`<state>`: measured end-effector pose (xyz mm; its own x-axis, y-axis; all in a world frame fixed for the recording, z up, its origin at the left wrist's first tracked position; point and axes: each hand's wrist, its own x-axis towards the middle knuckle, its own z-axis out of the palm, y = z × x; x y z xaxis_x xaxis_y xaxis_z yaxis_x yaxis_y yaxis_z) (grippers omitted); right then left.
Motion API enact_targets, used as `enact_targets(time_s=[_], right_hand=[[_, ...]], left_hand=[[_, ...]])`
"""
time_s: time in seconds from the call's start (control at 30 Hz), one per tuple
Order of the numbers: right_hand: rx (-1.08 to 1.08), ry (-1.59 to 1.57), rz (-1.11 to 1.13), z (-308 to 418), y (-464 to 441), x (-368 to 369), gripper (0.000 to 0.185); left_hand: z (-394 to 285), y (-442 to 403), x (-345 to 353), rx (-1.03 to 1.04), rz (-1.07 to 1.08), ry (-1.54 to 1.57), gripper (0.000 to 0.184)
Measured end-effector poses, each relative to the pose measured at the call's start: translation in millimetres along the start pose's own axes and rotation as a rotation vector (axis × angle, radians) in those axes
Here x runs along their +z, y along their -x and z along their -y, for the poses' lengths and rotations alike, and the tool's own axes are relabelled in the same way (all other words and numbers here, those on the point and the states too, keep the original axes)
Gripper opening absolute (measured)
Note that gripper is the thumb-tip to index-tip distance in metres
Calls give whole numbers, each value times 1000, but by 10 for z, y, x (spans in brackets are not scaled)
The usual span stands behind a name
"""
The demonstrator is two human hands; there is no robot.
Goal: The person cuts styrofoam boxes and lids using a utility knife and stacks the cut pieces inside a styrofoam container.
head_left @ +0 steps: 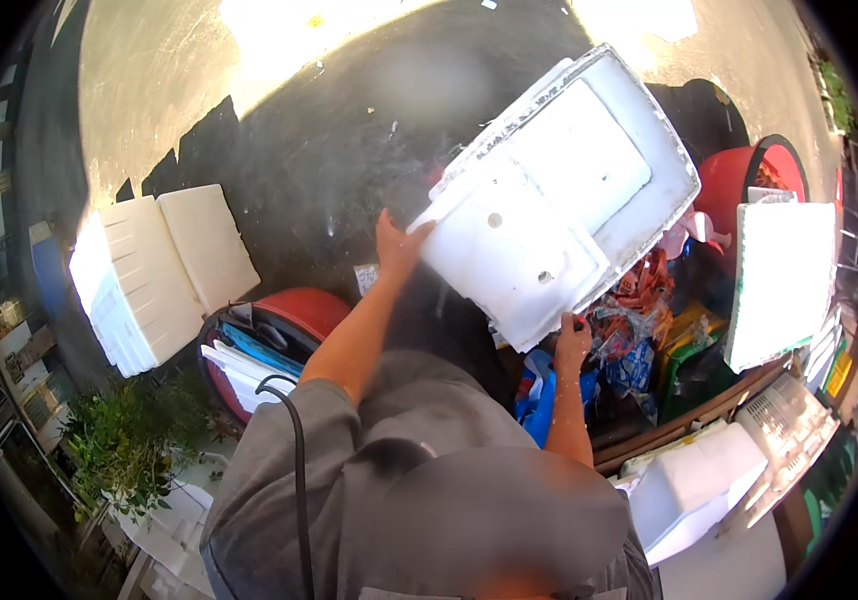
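A large white styrofoam box (pixel 655 205) is tilted in front of me, its hollow side facing up. Flat styrofoam pieces lie in and across it, among them a panel (pixel 509 265) with round holes that overhangs the near end. My left hand (pixel 399 245) is closed on the left edge of this panel, thumb on the edge. At the panel's near corner my right hand (pixel 572 343) grips the rim, with the fingertips partly hidden. Below the box, crumpled plastic bags and wrappers (pixel 639 330) lie in a heap close to my right hand.
White styrofoam boxes (pixel 164 270) stand on the left, beside a red tub (pixel 314 312) holding flat pieces. Another red tub (pixel 724 180) and an upright styrofoam slab (pixel 784 280) are on the right. A leafy plant (pixel 139 435) grows at lower left. Small scraps dot the dark ground.
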<state>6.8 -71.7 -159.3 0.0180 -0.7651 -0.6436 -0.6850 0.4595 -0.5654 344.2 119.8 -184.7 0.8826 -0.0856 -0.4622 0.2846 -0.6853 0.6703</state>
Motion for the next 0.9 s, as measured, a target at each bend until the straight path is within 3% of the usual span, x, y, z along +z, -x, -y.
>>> enact_targets(time_s=[0.03,0.13,0.17,0.27,0.4,0.57,0.6,0.63,0.73,0.83,0.9], right_hand=[[-4,20,52,161,63,40,46],[-37,71,172,537,196,227,42],[-76,71,191,571,151,303,42],[-98,50,263,906,78,416,41],[-154,-43,280,1272,236,254,38],[-392,-210,164,1746,346,-229,34],[-446,-231,146,1848,394,-362,35],[-462,-237,132,1948,450,-491,35],[-549,-220,165,1928,285,-823,35],[-454,-220,229,2042,480,-860,29],[-462,-195,283,1965,468,-803,24]], left_hand=[[58,65,25,-182,3,156,92],[495,200,268,-492,72,551,63],[91,348,59,-520,311,857,43],[254,433,296,-515,331,1049,36],[-113,441,132,-337,261,963,30],[-926,141,-387,-17,219,957,35],[-1139,55,-486,36,211,912,36],[-1605,132,-745,63,245,1062,40],[-1825,-455,-976,253,209,965,40],[-2312,-589,-1445,406,42,647,36],[-2532,-635,-1758,509,163,493,37]])
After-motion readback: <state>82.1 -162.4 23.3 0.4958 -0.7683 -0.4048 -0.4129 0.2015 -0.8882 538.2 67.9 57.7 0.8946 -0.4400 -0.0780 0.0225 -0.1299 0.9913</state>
